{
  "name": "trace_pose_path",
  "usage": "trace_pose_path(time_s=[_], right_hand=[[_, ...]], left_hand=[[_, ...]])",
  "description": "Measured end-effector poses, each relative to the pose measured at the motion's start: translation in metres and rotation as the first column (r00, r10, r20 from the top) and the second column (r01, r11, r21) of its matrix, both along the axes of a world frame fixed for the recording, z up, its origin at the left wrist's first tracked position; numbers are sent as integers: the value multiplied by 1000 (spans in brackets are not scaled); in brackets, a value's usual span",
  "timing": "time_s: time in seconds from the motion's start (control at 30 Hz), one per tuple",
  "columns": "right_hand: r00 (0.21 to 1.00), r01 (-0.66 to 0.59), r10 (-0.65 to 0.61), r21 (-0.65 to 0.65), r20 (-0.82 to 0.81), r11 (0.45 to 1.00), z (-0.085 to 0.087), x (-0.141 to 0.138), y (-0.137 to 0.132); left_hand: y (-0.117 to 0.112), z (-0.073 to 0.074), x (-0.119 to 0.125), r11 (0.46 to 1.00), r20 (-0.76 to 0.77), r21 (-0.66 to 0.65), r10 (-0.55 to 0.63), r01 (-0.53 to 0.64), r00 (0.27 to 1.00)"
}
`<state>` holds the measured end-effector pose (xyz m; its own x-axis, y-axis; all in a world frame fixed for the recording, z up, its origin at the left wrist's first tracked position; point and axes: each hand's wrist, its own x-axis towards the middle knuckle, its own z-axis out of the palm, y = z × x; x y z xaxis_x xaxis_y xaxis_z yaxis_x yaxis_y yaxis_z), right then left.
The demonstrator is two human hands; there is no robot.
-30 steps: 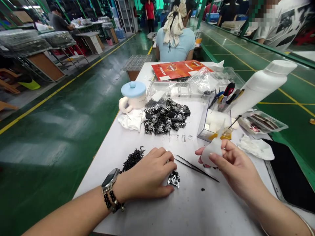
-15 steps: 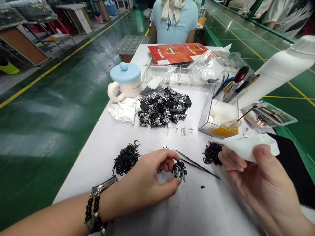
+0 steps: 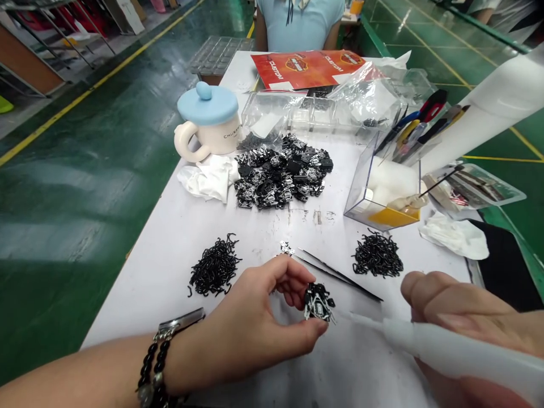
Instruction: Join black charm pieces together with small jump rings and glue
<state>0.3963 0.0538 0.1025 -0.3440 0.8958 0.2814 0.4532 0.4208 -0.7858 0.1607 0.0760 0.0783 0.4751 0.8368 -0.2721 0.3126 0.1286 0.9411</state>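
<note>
The left forearm [image 3: 89,365] slants in from the lower left, rising gently to the wrist. The left hand [image 3: 255,311] has its thumb [image 3: 300,338] stretched out below and its forefinger [image 3: 293,269] arched above, the two closed in a pinch, while the other fingers curl inward behind. At the right edge, the right hand [image 3: 476,303] is gripping, its fingers [image 3: 425,283] bent (they look somewhat blurred), and its wrist lies out of view.
</note>
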Motion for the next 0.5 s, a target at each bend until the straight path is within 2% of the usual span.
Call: trace_pose_path(time_s=[0.07,0.13,0.23,0.33,0.5], right_hand=[[995,-47,39,84,89,995,7,-4,6],[996,-58,53,59,77,997,8,-5,7],[998,-60,60,21,31,998,1,-1,1],[997,-67,62,82,53,994,-7,6,-6],[989,10,-35,171,142,985,-9,13,-10]], left_hand=[[0,0,0,1000,-10,-15,0,0,1000],[0,1,1,1000,-26,-24,1,-1,1000],[1,1,1,1000,-45,-25,0,-1,999],[1,0,2,1000,-48,-20,-2,1,999],[1,-1,2,1000,-45,-24,-2,0,999]])
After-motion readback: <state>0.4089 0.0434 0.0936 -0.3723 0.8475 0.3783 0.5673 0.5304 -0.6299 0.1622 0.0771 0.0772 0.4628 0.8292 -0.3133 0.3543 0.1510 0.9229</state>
